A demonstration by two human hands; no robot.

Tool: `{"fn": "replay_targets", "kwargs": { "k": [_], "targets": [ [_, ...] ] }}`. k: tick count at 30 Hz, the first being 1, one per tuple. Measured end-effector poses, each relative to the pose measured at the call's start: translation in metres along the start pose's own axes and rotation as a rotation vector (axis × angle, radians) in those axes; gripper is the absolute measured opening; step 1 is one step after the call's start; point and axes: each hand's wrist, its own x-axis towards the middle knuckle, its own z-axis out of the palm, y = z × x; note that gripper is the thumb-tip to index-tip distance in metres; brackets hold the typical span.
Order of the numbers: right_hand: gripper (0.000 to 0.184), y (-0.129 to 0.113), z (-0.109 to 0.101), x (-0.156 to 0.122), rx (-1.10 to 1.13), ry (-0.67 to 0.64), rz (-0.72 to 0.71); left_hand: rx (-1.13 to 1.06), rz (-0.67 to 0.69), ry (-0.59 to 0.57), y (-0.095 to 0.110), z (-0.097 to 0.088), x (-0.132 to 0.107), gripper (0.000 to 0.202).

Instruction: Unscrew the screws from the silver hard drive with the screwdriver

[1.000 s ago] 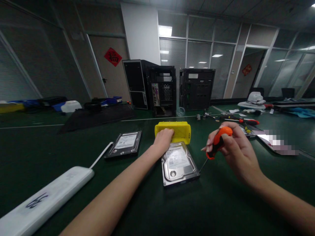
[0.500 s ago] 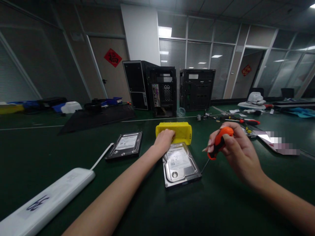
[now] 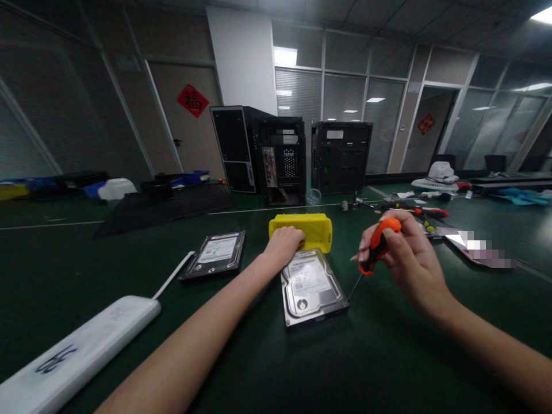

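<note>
A silver hard drive (image 3: 313, 287) lies label up on the green table, its far end close to a yellow plastic bin (image 3: 323, 233). My left hand (image 3: 284, 244) is closed over the drive's far left corner, in front of the bin; its fingertips are partly hidden. In my right hand (image 3: 405, 253) is a screwdriver (image 3: 379, 244) with an orange and black handle. Its thin shaft slants down to the drive's near right corner, where the tip meets the drive. Left of my forearm lies a second hard drive (image 3: 218, 253) with a dark frame and white label.
A white power strip (image 3: 81, 351) reaches in from the near left. Black computer cases (image 3: 340, 158) stand behind the bin, with a small clear cup (image 3: 313, 196) before them. Pliers (image 3: 431, 213) and small parts lie at the right. A black mat (image 3: 159, 213) is at the far left.
The whole view has shifted a little, so things sit slightly further left. Both hands, the screwdriver and the drive keep nearly the same places relative to each other.
</note>
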Motion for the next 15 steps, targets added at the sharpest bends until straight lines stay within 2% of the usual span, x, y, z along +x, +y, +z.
{"fn": "replay_targets", "kwargs": {
  "k": [7, 11, 15],
  "targets": [
    [0.013, 0.000, -0.002, 0.003, -0.009, 0.026, -0.003, 0.001, 0.066, 0.049, 0.001, -0.007, 0.003, 0.018],
    [0.014, 0.001, -0.003, 0.002, -0.010, 0.016, 0.000, -0.054, 0.113, 0.100, 0.005, -0.021, 0.000, 0.019],
    [0.024, 0.004, -0.005, 0.002, -0.054, 0.038, -0.015, -0.176, 0.201, 0.110, 0.019, -0.038, -0.011, 0.020]
  ]
}}
